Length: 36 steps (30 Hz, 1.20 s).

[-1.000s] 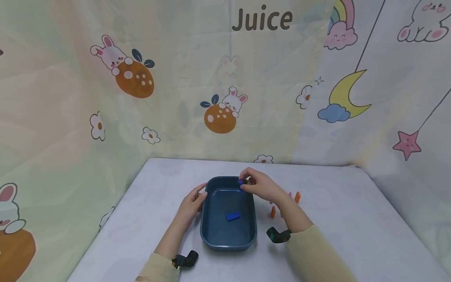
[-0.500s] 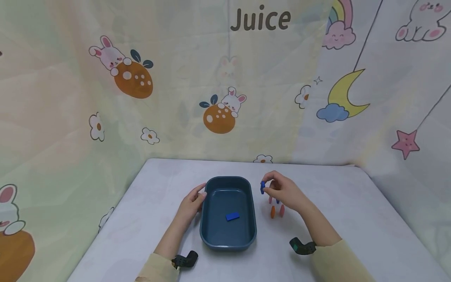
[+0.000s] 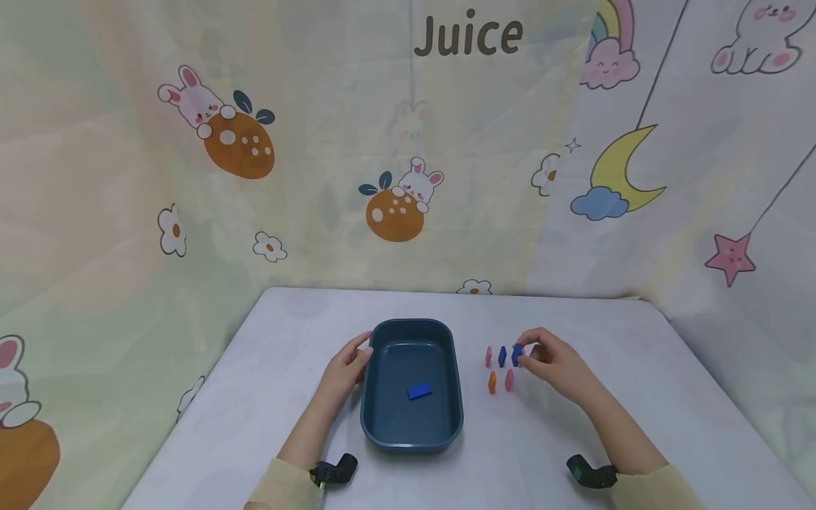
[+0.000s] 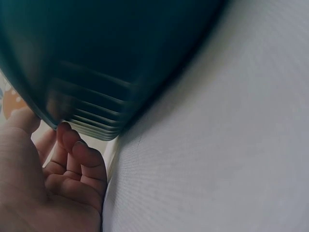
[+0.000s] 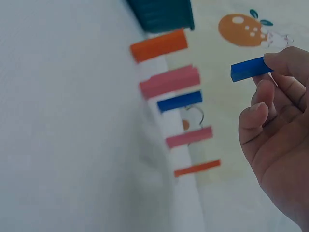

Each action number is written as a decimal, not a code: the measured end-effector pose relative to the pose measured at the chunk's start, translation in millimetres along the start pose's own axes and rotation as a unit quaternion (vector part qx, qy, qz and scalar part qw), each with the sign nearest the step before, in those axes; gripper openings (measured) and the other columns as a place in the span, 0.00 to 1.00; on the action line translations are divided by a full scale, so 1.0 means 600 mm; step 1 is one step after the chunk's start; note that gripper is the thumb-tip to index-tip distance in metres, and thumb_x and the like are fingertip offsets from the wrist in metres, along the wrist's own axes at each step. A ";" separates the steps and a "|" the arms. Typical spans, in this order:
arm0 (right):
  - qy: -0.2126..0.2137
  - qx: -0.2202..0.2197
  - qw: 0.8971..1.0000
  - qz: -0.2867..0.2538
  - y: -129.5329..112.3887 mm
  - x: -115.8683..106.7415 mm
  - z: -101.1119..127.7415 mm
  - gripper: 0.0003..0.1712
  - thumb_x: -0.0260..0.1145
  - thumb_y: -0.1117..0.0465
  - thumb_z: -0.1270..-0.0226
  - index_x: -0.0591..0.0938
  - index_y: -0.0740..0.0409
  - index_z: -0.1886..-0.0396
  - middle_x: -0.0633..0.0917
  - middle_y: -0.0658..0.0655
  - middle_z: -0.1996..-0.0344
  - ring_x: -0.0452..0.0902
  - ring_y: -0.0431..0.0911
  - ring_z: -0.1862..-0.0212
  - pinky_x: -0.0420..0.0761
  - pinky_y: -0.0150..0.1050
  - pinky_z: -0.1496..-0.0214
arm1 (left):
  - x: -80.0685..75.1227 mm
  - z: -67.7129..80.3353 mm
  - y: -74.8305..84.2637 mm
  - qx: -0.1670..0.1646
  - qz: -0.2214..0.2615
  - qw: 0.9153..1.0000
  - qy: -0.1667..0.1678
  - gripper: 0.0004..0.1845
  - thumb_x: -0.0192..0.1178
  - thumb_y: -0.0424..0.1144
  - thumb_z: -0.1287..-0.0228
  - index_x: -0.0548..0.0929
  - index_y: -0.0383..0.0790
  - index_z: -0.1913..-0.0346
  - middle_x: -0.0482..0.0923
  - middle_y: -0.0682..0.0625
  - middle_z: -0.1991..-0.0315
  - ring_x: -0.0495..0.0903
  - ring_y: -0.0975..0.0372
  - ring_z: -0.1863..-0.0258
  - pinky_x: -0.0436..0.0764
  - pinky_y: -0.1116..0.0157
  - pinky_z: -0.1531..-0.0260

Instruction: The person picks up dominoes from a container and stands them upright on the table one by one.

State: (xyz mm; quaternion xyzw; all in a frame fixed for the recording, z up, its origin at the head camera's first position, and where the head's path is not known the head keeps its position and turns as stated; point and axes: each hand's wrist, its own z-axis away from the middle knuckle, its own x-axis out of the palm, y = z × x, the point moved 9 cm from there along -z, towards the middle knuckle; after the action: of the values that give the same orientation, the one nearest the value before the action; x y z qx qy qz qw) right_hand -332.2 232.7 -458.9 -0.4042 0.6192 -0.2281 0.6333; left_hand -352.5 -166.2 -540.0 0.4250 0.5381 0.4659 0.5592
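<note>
In the head view, my left hand (image 3: 346,368) holds the left rim of a dark blue rectangular plastic tray (image 3: 366,418). The left wrist view has my fingers (image 4: 87,157) curled beneath that rim. A flat blue block (image 3: 419,391) lies inside the tray. To its right, my right hand (image 3: 559,365) pinches another blue block (image 5: 248,69) between thumb and fingers, raised off the surface in the right wrist view. Close by stand an orange block (image 3: 492,382), a pink block (image 3: 509,380), a second pink block (image 3: 489,356) and a blue block (image 3: 502,356).
A second, thin-looking orange block (image 5: 198,167) ends the row in the right wrist view; my right hand hides it from the head camera. White cloth covers the table (image 3: 561,453). A printed curtain (image 3: 319,177) rises behind its far edge.
My right hand has moved right, from over the tray's far right corner to beside the standing blocks, carrying the blue block. My left hand has stayed at the tray's rim.
</note>
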 end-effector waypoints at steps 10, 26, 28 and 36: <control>-0.025 0.038 0.999 -0.006 0.061 -0.001 0.027 0.17 0.68 0.57 0.33 0.75 0.52 0.48 0.76 0.58 0.69 0.70 0.44 0.77 0.73 0.36 0.76 | 0.000 0.002 0.001 -0.006 -0.007 1.000 0.006 0.24 0.59 0.59 0.33 0.73 0.66 0.34 0.80 0.48 0.58 0.78 0.56 0.66 0.79 0.64 0.64; -0.048 0.086 0.995 0.029 0.103 0.021 0.029 0.16 0.68 0.57 0.34 0.76 0.48 0.48 0.76 0.55 0.71 0.72 0.46 0.73 0.74 0.34 0.72 | 0.002 0.008 0.009 -0.016 -0.005 1.000 0.004 0.26 0.58 0.56 0.30 0.72 0.61 0.32 0.79 0.47 0.59 0.76 0.57 0.67 0.77 0.64 0.64; -0.051 0.085 0.995 0.030 0.107 0.021 0.029 0.16 0.68 0.57 0.33 0.76 0.48 0.48 0.76 0.55 0.71 0.72 0.46 0.73 0.74 0.34 0.72 | 0.001 0.005 0.005 -0.009 -0.001 1.000 0.004 0.26 0.59 0.59 0.33 0.73 0.63 0.33 0.79 0.47 0.59 0.76 0.57 0.67 0.77 0.65 0.65; -0.053 0.092 0.994 0.021 0.116 0.023 0.027 0.17 0.68 0.57 0.34 0.75 0.48 0.48 0.77 0.55 0.65 0.73 0.46 0.72 0.75 0.34 0.71 | 0.000 0.004 0.003 -0.006 0.000 1.000 0.003 0.26 0.60 0.60 0.34 0.74 0.65 0.34 0.79 0.48 0.60 0.76 0.56 0.67 0.78 0.64 0.65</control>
State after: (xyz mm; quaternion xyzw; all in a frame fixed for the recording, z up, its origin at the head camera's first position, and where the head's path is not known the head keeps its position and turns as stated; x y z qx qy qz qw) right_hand -329.4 264.9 -523.9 -0.3429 0.5697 -0.2495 0.7040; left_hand -350.1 -166.0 -537.8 0.4208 0.5367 0.4704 0.5600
